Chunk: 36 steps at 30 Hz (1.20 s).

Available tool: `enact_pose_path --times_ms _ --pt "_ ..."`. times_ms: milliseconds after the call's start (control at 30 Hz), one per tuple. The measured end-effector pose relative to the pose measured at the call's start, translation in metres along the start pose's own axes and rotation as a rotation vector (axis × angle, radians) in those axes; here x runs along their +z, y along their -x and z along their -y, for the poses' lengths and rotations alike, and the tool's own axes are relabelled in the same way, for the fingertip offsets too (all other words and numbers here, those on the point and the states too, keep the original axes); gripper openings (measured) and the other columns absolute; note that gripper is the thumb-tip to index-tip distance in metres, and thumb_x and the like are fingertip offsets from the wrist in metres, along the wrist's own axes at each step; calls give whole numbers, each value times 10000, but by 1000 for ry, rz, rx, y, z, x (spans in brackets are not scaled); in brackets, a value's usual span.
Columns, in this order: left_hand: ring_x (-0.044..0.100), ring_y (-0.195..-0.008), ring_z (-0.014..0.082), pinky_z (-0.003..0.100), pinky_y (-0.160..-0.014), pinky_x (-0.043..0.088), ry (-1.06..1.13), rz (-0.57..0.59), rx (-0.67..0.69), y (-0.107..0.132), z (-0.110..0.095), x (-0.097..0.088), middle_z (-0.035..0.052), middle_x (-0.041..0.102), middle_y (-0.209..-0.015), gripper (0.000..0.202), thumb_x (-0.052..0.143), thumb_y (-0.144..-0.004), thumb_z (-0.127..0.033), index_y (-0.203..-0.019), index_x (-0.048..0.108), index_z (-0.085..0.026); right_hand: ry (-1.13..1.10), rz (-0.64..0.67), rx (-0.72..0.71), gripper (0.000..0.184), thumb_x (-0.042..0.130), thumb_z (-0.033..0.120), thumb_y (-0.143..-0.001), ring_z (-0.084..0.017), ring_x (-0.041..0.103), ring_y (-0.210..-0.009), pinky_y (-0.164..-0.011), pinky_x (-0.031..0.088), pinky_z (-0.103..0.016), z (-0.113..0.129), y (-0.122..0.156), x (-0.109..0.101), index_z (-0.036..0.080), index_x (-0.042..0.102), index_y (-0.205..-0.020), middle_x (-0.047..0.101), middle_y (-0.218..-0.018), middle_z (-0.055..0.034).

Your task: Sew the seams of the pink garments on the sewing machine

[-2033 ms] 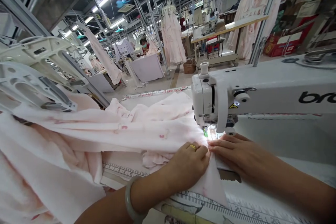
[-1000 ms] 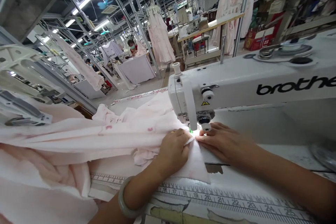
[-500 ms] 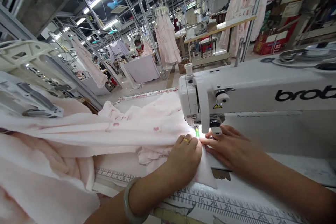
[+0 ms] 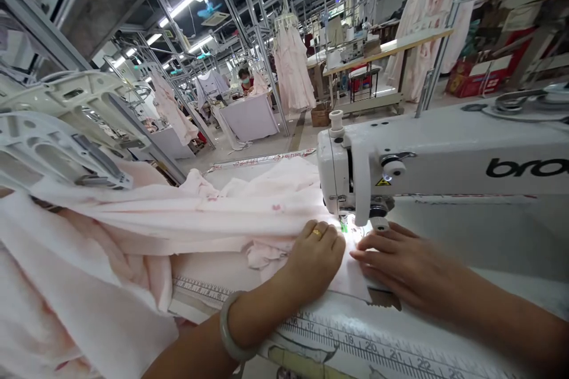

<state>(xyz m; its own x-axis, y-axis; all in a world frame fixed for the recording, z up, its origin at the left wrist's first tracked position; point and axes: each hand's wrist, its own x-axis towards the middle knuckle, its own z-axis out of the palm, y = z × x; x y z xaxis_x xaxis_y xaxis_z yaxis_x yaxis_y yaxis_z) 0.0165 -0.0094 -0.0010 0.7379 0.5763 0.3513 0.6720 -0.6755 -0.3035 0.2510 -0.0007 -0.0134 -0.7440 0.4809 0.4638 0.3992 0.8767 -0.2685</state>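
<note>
Pale pink fabric (image 4: 200, 219) lies in folds across the sewing table and runs under the head of a white sewing machine (image 4: 444, 160). My left hand (image 4: 315, 263), with a gold ring and a jade bangle, rests curled on the fabric just left of the lit needle (image 4: 344, 226). My right hand (image 4: 395, 266) lies flat with fingers stretched out on the fabric's edge, just right of the needle. Both hands press the cloth down in front of the presser foot.
A measuring tape strip (image 4: 382, 349) runs along the table's front edge. A white machine frame (image 4: 57, 142) stands at left over the heaped fabric. Behind, pink garments (image 4: 291, 71) hang from racks, and a person (image 4: 244, 78) sits at a far workstation.
The fabric's near edge has fed toward the needle. My hands have parted slightly; the left now sits a little further from the right. The view has shifted.
</note>
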Motion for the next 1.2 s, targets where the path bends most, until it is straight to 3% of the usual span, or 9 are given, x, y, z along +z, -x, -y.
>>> enact_pose_path --times_ms 167,300,433,600,767,867,967,1033,1200 --pt "607 -767 254 393 -783 517 -246 -81 -135 7 -5 -27 93 652 -813 158 568 -870 -7 -810 647 -130 -125 109 -52 292 429 249 -1123 -234 598 -912 -831 439 -398 16 -2 -3 201 717 -1121 731 -985 -72" --pt "557 -681 217 370 -719 494 -34 -67 -117 12 -19 -39 42 614 -749 145 607 -835 -27 -809 619 -169 -162 167 -80 318 398 206 -1113 -220 595 -829 -736 425 -382 29 -2 -5 203 714 -1077 738 -955 -62" --pt "590 -764 224 366 -704 493 131 54 -52 12 -32 -29 37 640 -832 76 654 -890 -116 -872 626 -185 -222 259 -58 258 432 202 -1077 -203 593 -769 -724 427 -375 35 0 -4 224 652 -944 703 -865 -22" --pt "639 -934 242 384 -824 525 214 216 -44 13 -27 -17 58 693 -1012 46 668 -916 -141 -923 645 -179 -228 256 -40 209 461 202 -1052 -205 617 -766 -704 404 -361 36 2 -6 231 621 -921 687 -831 -17" --pt "659 -921 240 388 -856 526 165 238 42 11 -19 -11 69 714 -1004 50 641 -976 -177 -926 645 -175 -257 298 3 232 436 210 -1066 -206 642 -798 -718 433 -352 39 0 -7 227 637 -951 694 -857 -22" --pt "659 -861 226 371 -825 528 125 263 81 1 -12 -7 61 704 -924 85 611 -996 -152 -918 643 -166 -239 221 18 265 420 187 -1082 -200 686 -873 -778 497 -339 37 -1 -4 228 679 -1039 734 -949 -33" --pt "668 -881 224 362 -829 528 145 298 76 -10 -1 -2 59 702 -915 66 616 -993 -149 -932 637 -156 -167 98 22 282 455 208 -1089 -207 707 -1007 -879 550 -344 32 -1 -1 240 679 -1256 758 -1135 -44" --pt "668 -897 224 367 -852 528 178 299 69 -14 5 1 56 699 -915 61 620 -991 -158 -932 630 -158 -124 83 21 311 488 239 -1087 -208 707 -1032 -888 575 -347 29 -2 0 249 658 -1347 757 -1200 -41" --pt "645 -993 246 395 -900 525 237 254 -11 -6 8 1 72 703 -1041 26 614 -972 -161 -994 627 -164 -60 31 1 336 516 290 -1082 -247 704 -1124 -931 603 -377 25 1 -1 267 675 -1378 769 -1239 -55"
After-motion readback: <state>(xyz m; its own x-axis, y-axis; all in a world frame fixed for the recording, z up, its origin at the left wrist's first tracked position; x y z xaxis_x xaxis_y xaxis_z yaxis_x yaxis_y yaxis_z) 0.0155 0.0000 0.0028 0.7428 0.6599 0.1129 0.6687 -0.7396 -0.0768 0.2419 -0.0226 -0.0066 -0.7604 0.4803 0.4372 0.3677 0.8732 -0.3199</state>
